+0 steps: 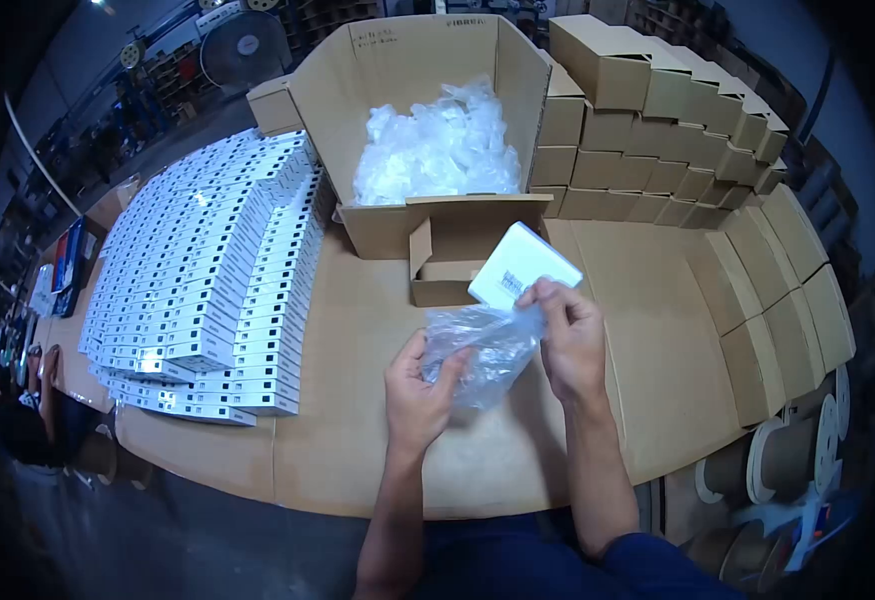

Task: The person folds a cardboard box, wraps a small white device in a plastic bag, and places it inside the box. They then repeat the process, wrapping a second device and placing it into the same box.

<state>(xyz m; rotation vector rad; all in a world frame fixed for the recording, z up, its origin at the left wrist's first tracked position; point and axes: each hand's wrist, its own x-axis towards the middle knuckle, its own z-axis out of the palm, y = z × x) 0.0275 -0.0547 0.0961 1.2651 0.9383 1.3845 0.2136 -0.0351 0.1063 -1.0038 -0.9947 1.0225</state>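
A crinkled clear plastic bag (493, 372) is gripped at its left side by my left hand (416, 400), thumb across the front. My right hand (575, 352) pinches the lower right corner of a white box (513, 262) with a printed label, at the bag's upper edge. The box is tilted, its lower edge right at the bag's mouth. Just behind it stands a small open cardboard carton (442, 291), partly covered by the white box in this view.
Stacked white boxes (193, 250) fill the table's left side. A large open carton (378, 228) of clear plastic bags (438, 150) stands at the back. Brown cartons (618, 140) are piled back right, more cartons (773, 290) along the right edge. At far left, another person's hand (50, 365) shows.
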